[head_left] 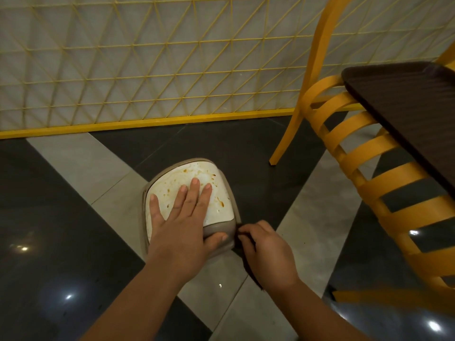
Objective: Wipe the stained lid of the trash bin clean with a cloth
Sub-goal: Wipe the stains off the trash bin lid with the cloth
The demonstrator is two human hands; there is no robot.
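Note:
A small beige trash bin stands on the floor below me. Its white lid carries orange-brown stains, mostly along the far edge and right side. My left hand lies flat on the lid with fingers spread, the thumb resting on the bin's near beige rim. My right hand is just right of the bin, fingers curled around a dark cloth that hangs below it and is mostly hidden by the hand.
A yellow slatted chair and a dark brown table stand close on the right. A yellow wire-grid partition runs along the back. The floor is glossy dark and light grey tile.

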